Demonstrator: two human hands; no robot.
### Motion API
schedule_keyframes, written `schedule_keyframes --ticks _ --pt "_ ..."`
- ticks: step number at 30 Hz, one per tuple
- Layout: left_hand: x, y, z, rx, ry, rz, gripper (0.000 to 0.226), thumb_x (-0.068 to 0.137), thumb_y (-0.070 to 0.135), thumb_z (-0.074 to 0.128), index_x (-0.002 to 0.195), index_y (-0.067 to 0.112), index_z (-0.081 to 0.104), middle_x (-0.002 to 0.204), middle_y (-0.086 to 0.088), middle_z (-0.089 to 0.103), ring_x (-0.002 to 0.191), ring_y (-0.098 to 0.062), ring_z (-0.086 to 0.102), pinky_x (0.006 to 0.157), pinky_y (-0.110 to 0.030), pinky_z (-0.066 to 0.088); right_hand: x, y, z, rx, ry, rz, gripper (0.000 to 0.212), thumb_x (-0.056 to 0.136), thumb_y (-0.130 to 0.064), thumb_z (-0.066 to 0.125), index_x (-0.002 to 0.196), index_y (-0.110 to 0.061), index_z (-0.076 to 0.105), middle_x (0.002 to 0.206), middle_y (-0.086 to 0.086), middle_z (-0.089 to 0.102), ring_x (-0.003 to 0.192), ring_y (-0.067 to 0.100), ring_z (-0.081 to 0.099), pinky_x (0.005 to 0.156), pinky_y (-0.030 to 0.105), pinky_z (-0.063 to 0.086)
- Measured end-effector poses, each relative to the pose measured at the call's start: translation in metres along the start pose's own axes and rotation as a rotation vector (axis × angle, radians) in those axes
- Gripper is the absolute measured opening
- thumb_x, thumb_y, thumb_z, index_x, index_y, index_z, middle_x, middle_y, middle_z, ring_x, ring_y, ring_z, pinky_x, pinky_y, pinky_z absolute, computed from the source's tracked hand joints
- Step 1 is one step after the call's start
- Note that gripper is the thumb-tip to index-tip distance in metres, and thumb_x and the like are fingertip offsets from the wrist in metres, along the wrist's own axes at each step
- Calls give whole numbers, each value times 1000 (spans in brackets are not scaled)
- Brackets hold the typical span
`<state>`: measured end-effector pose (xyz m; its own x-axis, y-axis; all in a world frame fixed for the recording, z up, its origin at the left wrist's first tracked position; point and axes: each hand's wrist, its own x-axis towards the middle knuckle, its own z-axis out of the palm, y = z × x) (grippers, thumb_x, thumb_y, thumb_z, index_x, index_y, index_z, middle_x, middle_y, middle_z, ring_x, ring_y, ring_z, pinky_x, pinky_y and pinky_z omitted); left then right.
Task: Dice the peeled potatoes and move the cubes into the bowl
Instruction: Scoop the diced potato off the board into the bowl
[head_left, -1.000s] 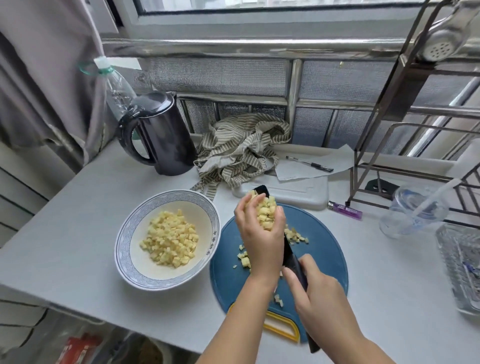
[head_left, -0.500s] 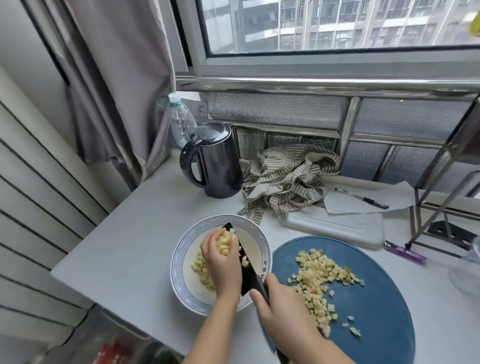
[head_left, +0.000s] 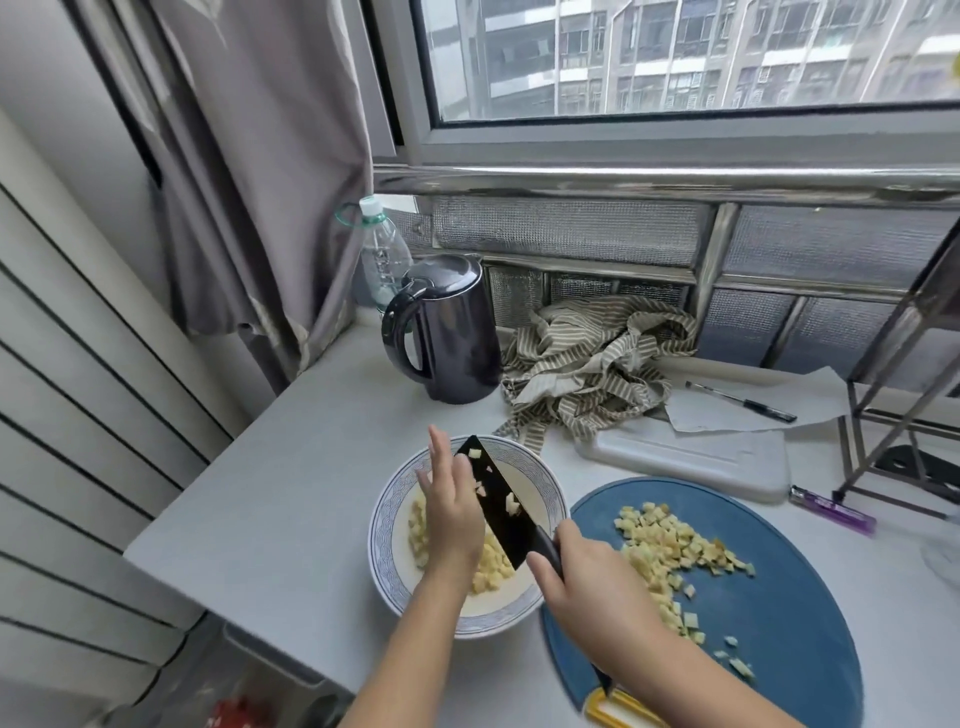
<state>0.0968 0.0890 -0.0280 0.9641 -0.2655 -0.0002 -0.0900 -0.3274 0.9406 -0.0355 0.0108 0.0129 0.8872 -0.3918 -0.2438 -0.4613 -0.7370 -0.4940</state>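
A white bowl with a blue patterned rim (head_left: 387, 512) sits on the grey counter and holds a heap of potato cubes (head_left: 491, 569). My right hand (head_left: 589, 584) grips the handle of a black knife (head_left: 498, 499), whose blade is tilted over the bowl with a few cubes stuck to it. My left hand (head_left: 449, 506) is over the bowl with its fingers straight, its palm against the blade's left side. To the right lies a round blue cutting board (head_left: 779, 623) with a pile of diced potato (head_left: 670, 551) on it.
A black kettle (head_left: 447, 332) and a plastic bottle (head_left: 379, 260) stand behind the bowl. A striped cloth (head_left: 587, 364), a white tray (head_left: 691, 457), paper with a pen (head_left: 740, 401), a purple lighter (head_left: 831, 509) and a metal rack (head_left: 904, 395) lie at the back right. The counter edge runs left of the bowl.
Both hands carried a load of cubes on the blade from the board to the bowl. My left hand has since opened and the cubes have dropped into the bowl.
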Motion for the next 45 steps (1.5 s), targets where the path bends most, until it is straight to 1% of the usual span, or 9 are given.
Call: schedule_keyframes --ticks 5,11,20,24,30,33,37,41,45 --pt "2 -1 13 266 -111 307 75 87 69 15 148 31 -7 153 22 -11 137 11 -25 109 -16 -22 -4 -14 -2 -8 2 -20 26 102 -44 37 94 -20 33 107 7 63 100 30 59 67 36 31" --pt "19 4 5 173 -28 149 53 105 32 21 153 20 4 160 10 0 140 3 -12 109 -18 -18 -14 -19 -4 -21 13 -80 24 103 -43 34 94 -21 29 95 5 62 88 31 60 58 37 31" --pt "41 -18 -11 323 -31 171 40 105 26 35 139 13 49 156 -10 27 147 -21 14 118 -33 2 -32 5 -20 102 132 -49 29 102 -46 38 82 -27 28 69 -8 44 59 11 41 57 25 37" --pt "38 -15 -15 219 139 201 26 98 12 52 120 7 66 112 -10 65 101 -27 64 87 -29 49 -29 13 -28 66 160 2 26 102 -46 38 86 -25 33 71 -10 45 65 15 43 56 24 36" --pt "41 5 -17 270 203 187 36 99 35 50 87 7 70 59 -5 62 61 -29 61 62 -39 50 -27 14 -25 16 153 22 27 102 -47 38 94 -21 37 79 -4 51 73 19 47 64 32 36" --pt "41 9 -17 341 197 126 57 101 48 35 82 9 72 71 -11 68 71 -34 60 62 -38 46 -24 13 -22 -29 155 21 27 102 -48 37 95 -21 35 80 -3 51 73 21 47 64 33 36" --pt "30 11 -7 269 125 258 34 96 42 48 100 10 59 96 -3 55 91 -21 52 78 -33 41 -20 9 -19 -63 156 6 27 103 -47 35 95 -21 34 80 -3 52 73 22 48 65 33 37" --pt "15 7 7 253 172 397 50 90 52 44 111 8 52 110 2 40 104 -11 37 93 -22 29 -19 1 -21 -41 177 -27 27 102 -48 35 94 -22 33 80 -5 48 72 20 44 64 33 31" --pt "19 -10 6 356 279 378 34 93 31 50 114 6 55 113 -9 50 105 -22 45 90 -36 36 -22 1 -25 49 184 -35 27 102 -47 38 92 -21 35 70 -10 42 71 19 46 63 33 34"
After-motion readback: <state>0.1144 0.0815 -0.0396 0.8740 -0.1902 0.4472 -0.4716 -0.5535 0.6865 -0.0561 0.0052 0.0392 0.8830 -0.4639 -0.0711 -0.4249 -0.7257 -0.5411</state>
